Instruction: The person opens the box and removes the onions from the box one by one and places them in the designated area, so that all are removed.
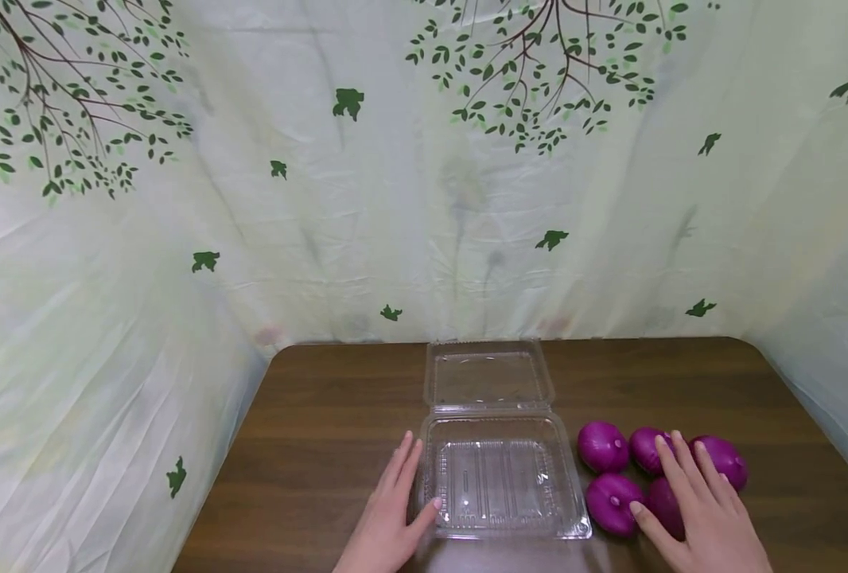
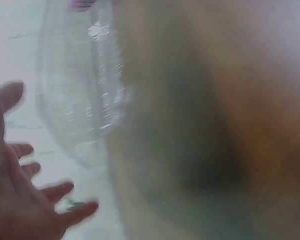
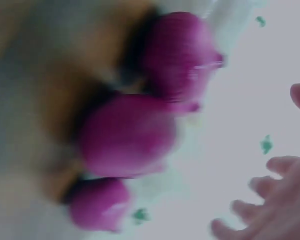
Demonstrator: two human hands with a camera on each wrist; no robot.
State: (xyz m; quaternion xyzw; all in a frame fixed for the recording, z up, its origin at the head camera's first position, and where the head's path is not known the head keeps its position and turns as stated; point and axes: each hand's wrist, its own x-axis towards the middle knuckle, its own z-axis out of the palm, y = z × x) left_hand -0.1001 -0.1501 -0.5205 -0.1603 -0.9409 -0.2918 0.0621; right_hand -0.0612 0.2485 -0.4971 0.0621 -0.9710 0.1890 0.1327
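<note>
My left hand (image 1: 387, 513), fingers straight and thumb out, is beside the left edge of a clear plastic clamshell container (image 1: 495, 485). The thumb tip overlaps the container's rim in the head view. The container lies open, its lid (image 1: 490, 378) folded back toward the far edge of the table. My right hand (image 1: 710, 513) is spread over several round purple onions (image 1: 603, 446), partly covering some of them. Its thumb tip overlaps the near-left onion (image 1: 614, 504) in the head view. Small nubs show on the onions (image 3: 127, 135) in the right wrist view, where the right hand (image 3: 275, 200) appears with nothing in it.
A brown wood-grain table (image 1: 338, 422) with rounded far corners carries everything. Behind it and along both sides hangs a pale cloth (image 1: 367, 215) printed with branches and green leaves. The onions are grouped close to the container's right side.
</note>
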